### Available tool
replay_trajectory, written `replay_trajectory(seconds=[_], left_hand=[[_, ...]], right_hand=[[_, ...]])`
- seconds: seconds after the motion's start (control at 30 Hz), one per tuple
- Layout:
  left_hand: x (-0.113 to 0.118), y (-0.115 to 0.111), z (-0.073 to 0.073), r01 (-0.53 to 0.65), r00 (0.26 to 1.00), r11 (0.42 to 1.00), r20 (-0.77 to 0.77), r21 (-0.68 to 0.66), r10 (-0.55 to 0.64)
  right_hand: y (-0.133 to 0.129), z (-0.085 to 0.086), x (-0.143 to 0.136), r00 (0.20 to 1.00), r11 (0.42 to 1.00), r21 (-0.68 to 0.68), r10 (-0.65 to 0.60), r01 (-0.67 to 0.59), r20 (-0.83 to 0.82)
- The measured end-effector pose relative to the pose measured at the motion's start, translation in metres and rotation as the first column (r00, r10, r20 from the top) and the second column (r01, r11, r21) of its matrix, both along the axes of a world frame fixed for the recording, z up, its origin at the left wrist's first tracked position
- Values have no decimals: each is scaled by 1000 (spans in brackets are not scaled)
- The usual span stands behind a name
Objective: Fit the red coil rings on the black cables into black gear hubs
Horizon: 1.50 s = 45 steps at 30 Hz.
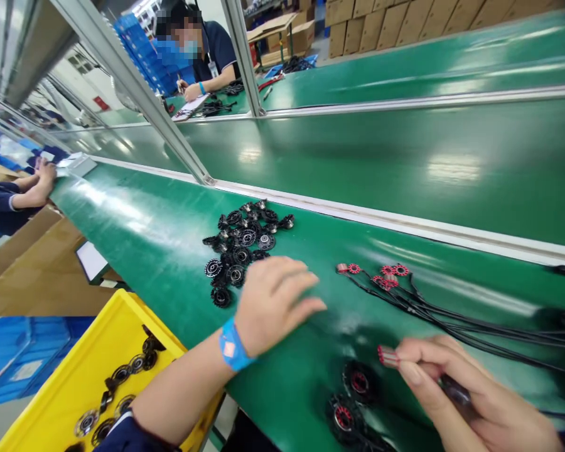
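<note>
My right hand (456, 383) pinches a small red-rimmed metal stator (388, 356), with a dark part also held in its palm. My left hand (275, 304), a blue band on its wrist, hovers over the green bench with fingers apart and nothing visible in them. Just beyond it lies a pile of black toothed wheel parts (247, 237). Two black wheels with red centres (343, 417) sit on the bench between my hands, the nearer one close to the bench's front edge. Several red stators on black cables (388, 271) lie beyond my right hand.
A yellow bin (56, 376) with more wheel parts stands at the lower left. Metal posts (141, 94) rise from the white rail (358, 213) behind the bench. One person (219, 53) works across the line; another person's arms (32, 188) are at far left.
</note>
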<state>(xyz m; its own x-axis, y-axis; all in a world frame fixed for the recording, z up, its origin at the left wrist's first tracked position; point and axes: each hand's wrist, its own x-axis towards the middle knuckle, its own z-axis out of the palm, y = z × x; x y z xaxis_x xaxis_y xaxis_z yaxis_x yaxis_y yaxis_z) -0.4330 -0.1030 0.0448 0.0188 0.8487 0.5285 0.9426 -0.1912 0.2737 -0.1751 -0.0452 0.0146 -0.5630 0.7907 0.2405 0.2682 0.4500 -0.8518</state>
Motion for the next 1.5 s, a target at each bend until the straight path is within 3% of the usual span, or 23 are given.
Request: replay_trajectory(seconds=[0.07, 0.1, 0.2, 0.27, 0.33, 0.5, 0.6, 0.77, 0.83, 0.87, 0.93, 1.0, 1.03, 1.1, 1.23, 1.4, 1.5], left_hand=[[-24, 0, 5, -317, 938, 941, -181, -115, 294], [-35, 0, 7, -412, 893, 899, -262, -148, 366], [-57, -3, 5, -490, 825, 848, -420, -201, 377], [-62, -4, 0, -466, 831, 860, -437, -207, 345], [-61, -4, -7, -399, 872, 890, -390, -219, 295], [-36, 0, -22, -109, 984, 941, -168, -320, 57], [-15, 3, -22, 20, 997, 926, -65, -377, -48], [14, 9, -12, 143, 988, 859, 127, -492, -91], [23, 12, -11, 207, 974, 830, 192, -518, -123], [27, 14, -12, 232, 967, 813, 216, -533, -134], [34, 18, -14, 263, 956, 781, 263, -566, -131], [39, 20, -18, 281, 943, 756, 319, -591, -101], [41, 21, -20, 293, 933, 746, 350, -598, -86], [43, 21, -23, 319, 912, 736, 405, -598, -66], [44, 21, -28, 348, 872, 739, 490, -576, -29], [38, 21, -27, 470, 767, 733, 639, -491, -64], [35, 21, -23, 486, 745, 723, 665, -492, -48]], right_hand=[[7, 4, 3, 999, 991, -129, -26, 19, -48], [11, 6, 5, 994, 974, -226, -32, 7, -106], [24, 18, 8, 937, 871, -483, -86, -94, -338], [32, 25, 9, 898, 828, -542, -123, -141, -421], [38, 32, 9, 891, 829, -538, -121, -152, -438], [45, 41, 9, 877, 838, -524, -126, -156, -464], [46, 41, 12, 888, 854, -504, -126, -130, -442], [40, 44, 18, 942, 887, -454, -82, -79, -324], [36, 47, 15, 984, 920, -390, -35, -37, -176], [34, 47, 12, 998, 958, -285, 6, -25, -65], [29, 46, 2, 982, 994, 71, 65, -79, 180], [25, 41, -8, 938, 894, 405, 47, -193, 344], [23, 37, -13, 928, 845, 486, 33, -223, 370], [20, 28, -20, 917, 809, 535, 10, -242, 399], [17, 16, -26, 901, 803, 535, 6, -263, 434], [18, 16, -25, 891, 780, 569, -32, -262, 454], [19, 16, -24, 889, 777, 575, -44, -257, 457]])
